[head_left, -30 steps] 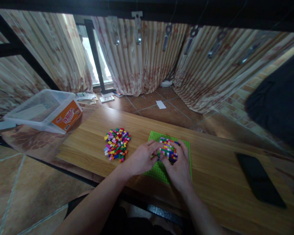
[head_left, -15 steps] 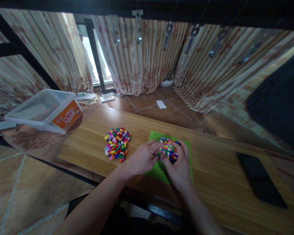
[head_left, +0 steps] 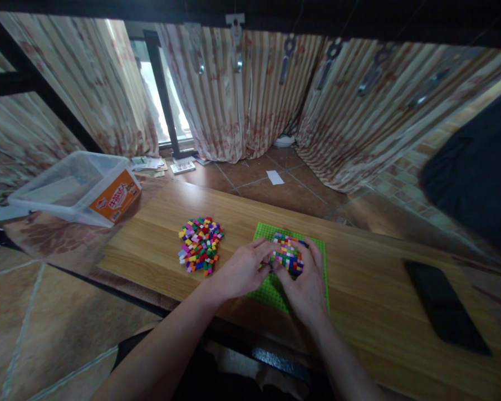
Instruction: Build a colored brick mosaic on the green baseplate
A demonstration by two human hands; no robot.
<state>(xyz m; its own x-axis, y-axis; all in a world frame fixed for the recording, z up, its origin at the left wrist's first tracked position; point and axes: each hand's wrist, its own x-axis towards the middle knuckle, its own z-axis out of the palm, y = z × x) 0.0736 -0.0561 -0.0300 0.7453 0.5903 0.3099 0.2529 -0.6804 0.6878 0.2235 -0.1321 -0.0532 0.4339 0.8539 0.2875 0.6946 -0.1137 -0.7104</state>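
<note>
On the smooth wooden board [head_left: 150, 245], the right hand [head_left: 309, 287] clamps fingers around square bricks [head_left: 289, 259] over studded plate [head_left: 271, 297]; for left hand [head_left: 242, 268], I cannot tell

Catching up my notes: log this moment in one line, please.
left hand: touching build; right hand: around build; baseplate: beneath build; bricks: piled at left
</note>
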